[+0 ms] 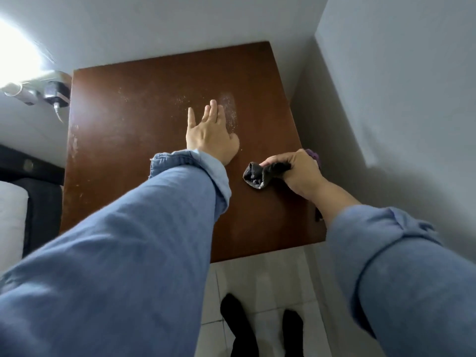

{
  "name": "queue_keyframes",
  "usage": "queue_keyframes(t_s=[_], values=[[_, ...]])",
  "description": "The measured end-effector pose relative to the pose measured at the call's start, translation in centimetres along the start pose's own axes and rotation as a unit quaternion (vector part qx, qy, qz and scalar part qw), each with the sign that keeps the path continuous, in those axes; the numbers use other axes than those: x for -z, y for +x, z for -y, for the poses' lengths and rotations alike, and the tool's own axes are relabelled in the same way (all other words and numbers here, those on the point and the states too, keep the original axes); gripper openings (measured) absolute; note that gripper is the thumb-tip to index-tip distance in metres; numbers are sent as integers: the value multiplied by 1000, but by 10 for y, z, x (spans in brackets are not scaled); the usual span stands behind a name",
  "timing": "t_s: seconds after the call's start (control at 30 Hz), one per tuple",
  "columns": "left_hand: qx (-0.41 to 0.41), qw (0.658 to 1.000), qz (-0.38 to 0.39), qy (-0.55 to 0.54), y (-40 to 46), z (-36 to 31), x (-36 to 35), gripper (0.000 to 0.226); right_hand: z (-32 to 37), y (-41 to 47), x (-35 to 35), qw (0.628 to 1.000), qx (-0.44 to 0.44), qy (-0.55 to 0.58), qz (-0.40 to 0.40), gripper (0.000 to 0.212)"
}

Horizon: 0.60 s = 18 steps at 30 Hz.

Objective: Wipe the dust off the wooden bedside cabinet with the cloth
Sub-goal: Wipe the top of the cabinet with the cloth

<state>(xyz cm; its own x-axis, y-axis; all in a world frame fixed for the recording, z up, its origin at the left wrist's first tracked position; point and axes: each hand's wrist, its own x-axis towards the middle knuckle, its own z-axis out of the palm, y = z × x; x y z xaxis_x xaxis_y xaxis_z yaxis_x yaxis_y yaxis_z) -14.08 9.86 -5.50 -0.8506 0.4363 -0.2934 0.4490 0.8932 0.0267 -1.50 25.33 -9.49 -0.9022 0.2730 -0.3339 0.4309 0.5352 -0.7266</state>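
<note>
A brown wooden bedside cabinet with a flat, shiny top stands in the corner of a room, close to two grey walls. White dust lies in a thin patch on the far part of the top, with small specks spread around it.

The left hand is open and flat, fingers stretched out. It is over the middle of the cabinet top, and the dust patch is just beside its fingertips. I cannot tell if the palm touches the wood. A blue cloth sleeve covers the left arm down to the wrist.

The right hand is closed tight around a dark grey bunched-up cloth. The cloth sticks out of the fist toward the left and hangs just over the right side of the cabinet top, near its right edge. A little purple bit shows behind the fingers. The right arm has a blue sleeve rolled up past the wrist.

On the left, a black plug sits in the wall by the cabinet. A bed with a white pillow is at the left edge. Below, two feet in black socks stand on a white tile floor.
</note>
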Motion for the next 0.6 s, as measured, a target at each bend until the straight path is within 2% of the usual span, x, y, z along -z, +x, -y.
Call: queue_keyframes(t_s=[0.1, 0.23, 0.33, 0.4, 0.6], values=[[7, 999, 7, -45, -41, -7, -4, 68, 8, 0, 4, 1000, -8, -5, 22, 38], [46, 997, 14, -68, -105, -14, -21, 66, 13, 0, 7, 1000, -14, -21, 15, 34], [54, 993, 75, -75, -136, -17, -32, 63, 17, -8, 6, 998, -12, -63, -6, 27], [54, 990, 111, -68, -144, -16, -36, 64, 12, -23, 1, 995, -3, -93, -18, 29], [73, 985, 146, -53, -142, -18, -34, 65, -17, -95, -19, 995, 22, -99, -5, 28]])
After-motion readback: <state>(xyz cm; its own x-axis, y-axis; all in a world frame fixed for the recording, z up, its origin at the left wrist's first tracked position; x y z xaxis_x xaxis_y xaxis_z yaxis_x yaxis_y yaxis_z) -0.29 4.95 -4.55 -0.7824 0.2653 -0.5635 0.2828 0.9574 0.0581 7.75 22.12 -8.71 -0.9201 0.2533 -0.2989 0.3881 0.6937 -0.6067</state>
